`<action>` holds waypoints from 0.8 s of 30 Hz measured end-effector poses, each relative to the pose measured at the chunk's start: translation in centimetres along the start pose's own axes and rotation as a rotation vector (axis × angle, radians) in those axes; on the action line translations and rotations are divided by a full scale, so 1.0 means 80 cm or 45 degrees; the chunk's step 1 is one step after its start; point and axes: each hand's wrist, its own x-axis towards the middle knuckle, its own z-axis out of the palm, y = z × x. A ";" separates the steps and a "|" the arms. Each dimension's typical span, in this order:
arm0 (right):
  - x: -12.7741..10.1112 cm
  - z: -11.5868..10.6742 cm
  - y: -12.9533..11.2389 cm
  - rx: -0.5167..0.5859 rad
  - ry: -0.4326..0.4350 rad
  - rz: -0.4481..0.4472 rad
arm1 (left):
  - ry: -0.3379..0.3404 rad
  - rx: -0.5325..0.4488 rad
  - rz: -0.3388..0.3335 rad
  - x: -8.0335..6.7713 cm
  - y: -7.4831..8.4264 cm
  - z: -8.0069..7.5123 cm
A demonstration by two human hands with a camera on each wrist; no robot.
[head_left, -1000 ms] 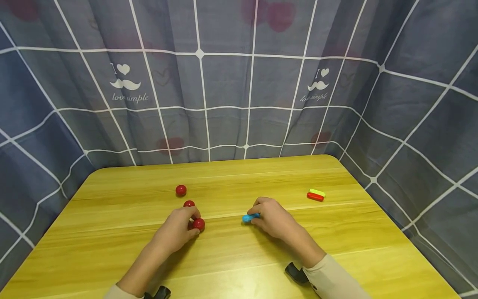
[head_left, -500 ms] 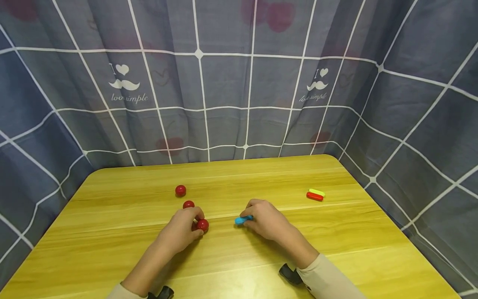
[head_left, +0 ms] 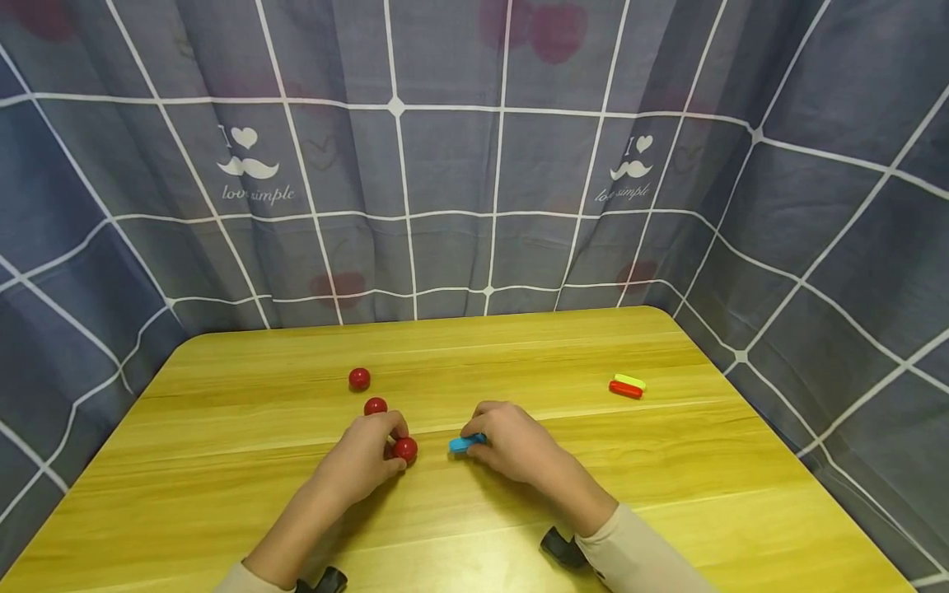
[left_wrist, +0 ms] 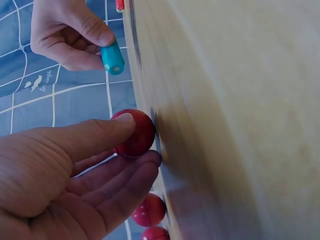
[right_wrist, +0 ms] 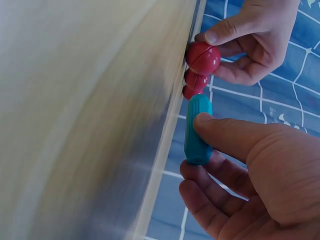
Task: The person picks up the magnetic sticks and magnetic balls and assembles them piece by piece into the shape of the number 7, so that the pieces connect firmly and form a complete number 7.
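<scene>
Left hand (head_left: 359,453): pinches a red ball (head_left: 405,450) between thumb and fingers.
Right hand (head_left: 513,441): pinches a blue stick (head_left: 461,445), one end jutting toward the red ball.
Gap: red ball and blue stick are near each other, apart; whether either touches the tabletop (head_left: 460,535) is unclear.
Behind: a second red ball (head_left: 375,405) just beyond the left hand, a third red ball (head_left: 359,379) farther back.
Far right: a red stick (head_left: 625,390) beside a yellow stick (head_left: 631,381).
Step in hand: seemingly positioning ball and stick.
Next move: probably calls for steady pinches, without nudging the second red ball.
</scene>
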 end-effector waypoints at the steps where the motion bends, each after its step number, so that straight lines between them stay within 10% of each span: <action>1: 0.001 0.001 -0.001 -0.002 -0.002 -0.001 | -0.001 0.000 0.000 0.000 0.000 0.000; 24: 0.015 0.012 -0.013 -0.077 -0.005 -0.005 | -0.003 -0.004 -0.004 -0.001 0.001 0.000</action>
